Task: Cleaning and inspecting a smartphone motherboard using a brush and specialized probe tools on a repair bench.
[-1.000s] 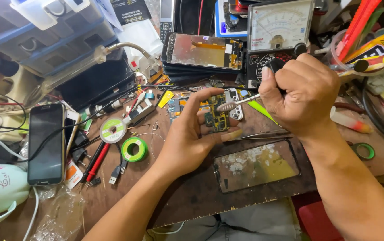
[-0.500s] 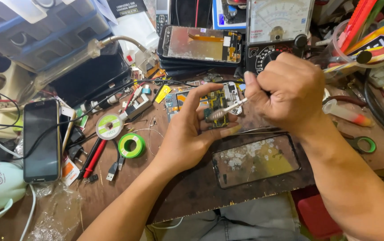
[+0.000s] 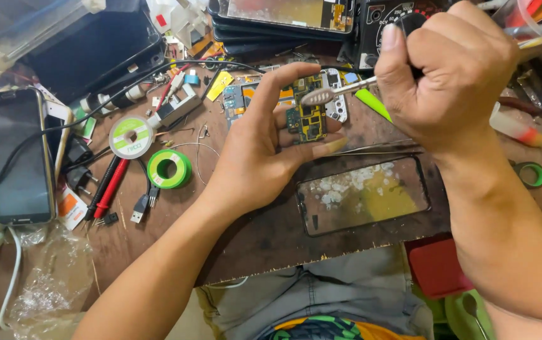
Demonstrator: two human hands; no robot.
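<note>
Evidently, the left hand [image 3: 255,157] pinched a circuit board [image 3: 308,119] steady at twelve o'clock while the right hand [image 3: 453,75], fingers clamped on a brush [image 3: 330,94], reached it.

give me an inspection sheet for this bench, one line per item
surface: worn brown wooden board, scratched, edge chipped.
job's things: small green circuit board pinched in the left hand's fingers; white brush-like tool with its head at the board; bare phone screen glass with white residue lying flat in front.
clutter: green tape roll, white solder spool, dark phone face up at left, stack of phone screens at the back, analogue meter.
hands: left hand holds the board; right hand is fisted around the tool.
cables: black cable crossing the bench; red probe.
surroundings: person's lap below the bench; red stool corner.
</note>
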